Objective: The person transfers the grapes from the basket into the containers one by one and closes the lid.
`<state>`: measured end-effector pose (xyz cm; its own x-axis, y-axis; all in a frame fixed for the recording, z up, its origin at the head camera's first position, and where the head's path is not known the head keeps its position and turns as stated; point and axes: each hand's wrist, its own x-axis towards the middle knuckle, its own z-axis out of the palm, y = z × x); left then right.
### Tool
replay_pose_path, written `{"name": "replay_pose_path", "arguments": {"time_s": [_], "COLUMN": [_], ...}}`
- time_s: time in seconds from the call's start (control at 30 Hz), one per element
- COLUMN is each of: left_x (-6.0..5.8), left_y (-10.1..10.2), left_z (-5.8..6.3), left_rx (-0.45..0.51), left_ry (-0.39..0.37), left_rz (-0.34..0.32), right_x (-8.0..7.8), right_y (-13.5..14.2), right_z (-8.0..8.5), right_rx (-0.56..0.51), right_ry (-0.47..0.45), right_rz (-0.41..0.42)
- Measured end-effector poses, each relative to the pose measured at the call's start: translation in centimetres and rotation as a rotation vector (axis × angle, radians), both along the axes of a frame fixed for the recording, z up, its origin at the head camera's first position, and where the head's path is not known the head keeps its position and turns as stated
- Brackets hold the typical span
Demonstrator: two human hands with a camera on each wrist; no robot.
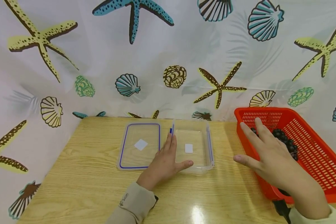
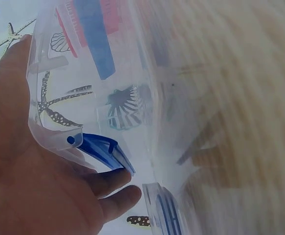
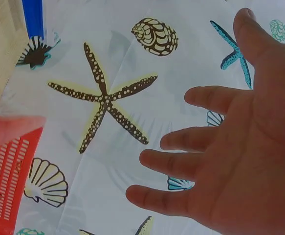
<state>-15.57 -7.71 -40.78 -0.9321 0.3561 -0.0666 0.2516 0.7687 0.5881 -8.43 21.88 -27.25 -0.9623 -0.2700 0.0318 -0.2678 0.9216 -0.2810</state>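
Observation:
My left hand (image 1: 165,163) is at the near left corner of a clear plastic container (image 1: 194,161), its fingers extended along the left side and its thumb spread across the front. In the left wrist view, those fingers lie close to a blue clip (image 2: 103,151) on the container's side. A white square label (image 1: 189,148) shows at its bottom. Over the left rim of a red basket (image 1: 319,137), my right hand (image 1: 274,155) hovers with fingers spread, holding nothing. Dark, round, grape-like fruit (image 1: 289,144) lies in the basket, partly hidden by that hand.
Left of the container, a clear lid (image 1: 140,130) with a blue seal lies flat on the wooden table (image 1: 86,174). A white cloth (image 1: 156,56) printed with starfish and shells hangs behind the table.

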Motion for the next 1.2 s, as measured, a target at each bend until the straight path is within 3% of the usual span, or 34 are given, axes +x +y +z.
{"name": "replay_pose_path", "arguments": {"time_s": [0.17, 0.4, 1.2], "left_x": [0.0, 0.0, -0.2], "left_y": [-0.1, -0.2, 0.1], "left_z": [0.0, -0.1, -0.5], "left_rx": [0.037, 0.051, 0.053], "left_ry": [-0.029, -0.032, -0.041], "left_rz": [-0.004, -0.010, 0.007], "right_x": [-0.6, -1.9, -6.7], "right_y": [1.1, 3.3, 10.0], "right_z": [0.2, 0.3, -2.0], "right_rx": [0.036, -0.001, -0.036], "right_ry": [-0.003, -0.035, -0.099], "right_rz": [-0.006, -0.016, -0.069]}}
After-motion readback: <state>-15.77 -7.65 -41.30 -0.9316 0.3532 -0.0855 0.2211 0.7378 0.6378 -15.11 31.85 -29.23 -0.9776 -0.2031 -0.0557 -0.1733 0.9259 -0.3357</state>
